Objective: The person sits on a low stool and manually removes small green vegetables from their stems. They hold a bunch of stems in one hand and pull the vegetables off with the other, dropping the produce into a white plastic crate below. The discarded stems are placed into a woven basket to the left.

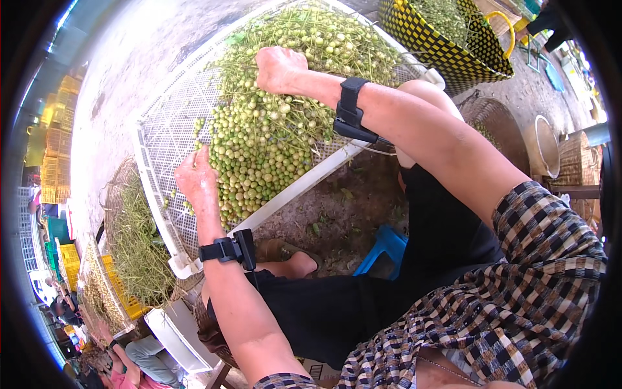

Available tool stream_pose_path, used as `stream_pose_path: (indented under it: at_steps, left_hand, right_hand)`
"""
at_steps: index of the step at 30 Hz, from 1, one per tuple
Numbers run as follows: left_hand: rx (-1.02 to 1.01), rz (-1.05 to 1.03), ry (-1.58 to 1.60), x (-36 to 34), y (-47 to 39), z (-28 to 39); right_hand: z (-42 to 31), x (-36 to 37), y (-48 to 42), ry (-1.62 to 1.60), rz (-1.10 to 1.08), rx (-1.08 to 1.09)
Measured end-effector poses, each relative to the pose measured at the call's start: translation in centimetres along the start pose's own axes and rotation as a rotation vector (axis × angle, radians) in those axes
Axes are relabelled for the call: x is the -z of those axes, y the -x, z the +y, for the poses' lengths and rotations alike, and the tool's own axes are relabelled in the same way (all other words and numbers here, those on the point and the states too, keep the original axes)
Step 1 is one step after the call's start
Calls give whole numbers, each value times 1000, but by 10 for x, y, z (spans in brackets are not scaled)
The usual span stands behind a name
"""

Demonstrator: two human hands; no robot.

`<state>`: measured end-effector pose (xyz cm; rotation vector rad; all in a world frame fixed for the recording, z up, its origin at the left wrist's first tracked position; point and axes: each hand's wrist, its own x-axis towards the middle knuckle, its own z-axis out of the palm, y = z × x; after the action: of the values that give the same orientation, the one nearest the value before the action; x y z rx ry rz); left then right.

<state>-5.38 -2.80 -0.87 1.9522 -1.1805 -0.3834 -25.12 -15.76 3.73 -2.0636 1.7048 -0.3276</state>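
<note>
A white plastic mesh tray (pixel 170 131) lies before me, heaped with small round green fruits (pixel 257 170). Fruits still on thin green stems (pixel 335 44) fill its far part; loose ones gather at the near side. My left hand (pixel 197 177) is over the left edge of the loose fruits, fingers bent and tips close together. Whether it grips anything is not visible. Over the stemmed heap, my right hand (pixel 280 70) is curled with its back towards me, hiding its fingertips and anything in them. Both wrists wear black straps with small devices.
A wicker basket (pixel 109 194) heaped with bare stems (pixel 141 238) stands left of the tray. At the far right is a yellow-and-black woven basket (pixel 437 44) of stemmed fruits. A blue plastic stool (pixel 384 253) shows below me. Another person's arm (pixel 121 360) appears at lower left.
</note>
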Motion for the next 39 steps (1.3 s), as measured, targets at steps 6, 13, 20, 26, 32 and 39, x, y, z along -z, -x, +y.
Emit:
stream_pose_path:
  at_steps: [6,13,20,26,32,39]
  left_hand:
    - [19,-235,305,-9,5,15]
    - [26,-493,780,-22,23,44]
    - [112,-509,977,-35,34,54]
    - [272,-484,773,-24,27,48]
    - [250,-502,615,-19,27,39]
    - [230,-454,437,-18,22,25]
  right_hand:
    - [6,8,-11,-711,-109,-185]
    - [-22,19,32,-1071,-245,-37]
    - [-30,-6,39,-990,-217,92]
    - [-16,-34,29,-765,4,84]
    - [-12,-43,27,-600,54,116]
    - [-9,-30,20,-588,14,-35]
